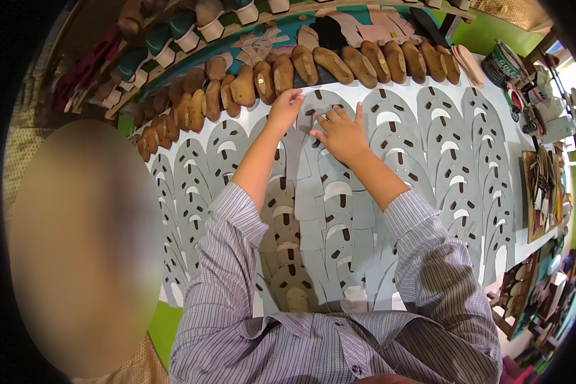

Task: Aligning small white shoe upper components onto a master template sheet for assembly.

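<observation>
Rows of overlapping grey shoe-upper pieces (390,137) cover the white table in front of me, each with small dark brown strips and a rounded cut-out. My right hand (343,132) lies with fingers spread over the far end of a middle row, on the topmost grey piece (329,97). Just left of that piece, my left hand (286,111) is raised with its fingertips pinched together. Whatever may be between those fingertips is too small to make out. Plain grey pieces (310,214) lie between the middle rows, below my hands.
Wooden shoe lasts (360,66) stand in a line along the table's far edge, close beyond my hands. Farther back are pink and tan scraps (381,27) and a rack with green-and-white lasts (185,35). At right are a can (502,63) and a tray of strips (544,198).
</observation>
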